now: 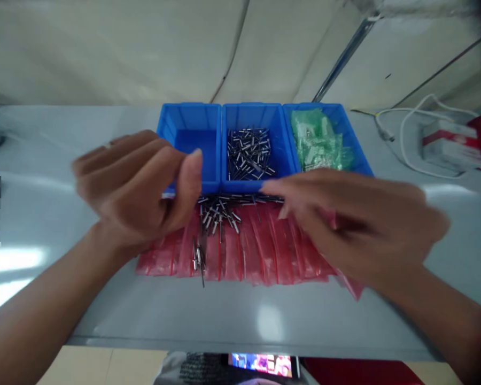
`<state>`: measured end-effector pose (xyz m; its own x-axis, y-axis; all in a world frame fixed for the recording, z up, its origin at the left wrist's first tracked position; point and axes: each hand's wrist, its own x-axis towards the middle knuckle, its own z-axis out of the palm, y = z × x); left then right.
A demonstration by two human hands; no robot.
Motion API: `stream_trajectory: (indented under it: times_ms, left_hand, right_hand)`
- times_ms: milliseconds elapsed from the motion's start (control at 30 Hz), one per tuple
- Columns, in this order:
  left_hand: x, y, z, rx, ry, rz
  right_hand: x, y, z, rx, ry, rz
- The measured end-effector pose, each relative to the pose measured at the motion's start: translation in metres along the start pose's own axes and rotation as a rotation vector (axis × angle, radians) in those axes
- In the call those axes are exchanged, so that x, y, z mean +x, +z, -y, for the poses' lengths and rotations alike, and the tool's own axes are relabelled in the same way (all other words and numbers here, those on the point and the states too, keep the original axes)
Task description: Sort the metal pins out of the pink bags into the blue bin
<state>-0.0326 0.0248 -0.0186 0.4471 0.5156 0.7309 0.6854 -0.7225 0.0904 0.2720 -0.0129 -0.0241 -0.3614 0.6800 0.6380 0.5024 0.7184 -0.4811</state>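
My left hand [140,187] hovers over the left end of a row of red plastic bags [240,248], fingers loosely curled and apart, nothing visible in them. My right hand [353,219] lies over the right end of the row, smeared by motion, fingers stretched toward the middle and touching a red bag. A loose heap of small metal rivets [218,211] rests on the bags between my hands. Behind stand three blue bins: the left bin [192,136] looks bare, the middle bin [250,152] holds rivets, the right bin [324,139] holds green bags.
The grey table [240,315] runs to a front edge near me. White cables [409,128] and a red and white box [452,144] lie at the back right. A phone screen [262,363] shows below the table edge.
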Motion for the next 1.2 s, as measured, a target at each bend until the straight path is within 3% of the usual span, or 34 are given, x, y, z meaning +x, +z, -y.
stream_trajectory:
  times_ms: [100,167,267,500,867,1000,1100,1200]
  left_hand:
    - [0.009,0.014,-0.013,0.092,0.149,0.041]
    - [0.011,0.022,-0.017,0.112,0.159,0.136]
    - [0.006,0.027,-0.014,0.176,0.121,0.236]
    - [-0.004,0.026,-0.002,0.073,0.130,0.309]
    - [0.000,0.025,0.001,0.104,0.221,0.299]
    - [0.000,0.024,0.002,0.131,0.194,0.336]
    - [0.001,0.024,-0.002,0.148,0.215,0.291]
    - [0.004,0.021,-0.009,0.050,0.233,0.162]
  right_hand:
    - [-0.007,0.007,-0.002,-0.349,-0.370,0.260]
    - [-0.009,0.013,-0.003,-0.395,-0.426,0.334]
    - [-0.008,0.018,-0.001,-0.376,-0.396,0.372]
    - [-0.005,0.017,0.000,-0.349,-0.381,0.370]
    - [-0.006,0.019,0.000,-0.240,-0.327,0.426]
    - [-0.008,0.020,0.002,-0.245,-0.339,0.372]
    - [-0.009,0.020,0.002,-0.240,-0.321,0.296]
    - [-0.008,0.017,0.004,-0.238,-0.267,0.236]
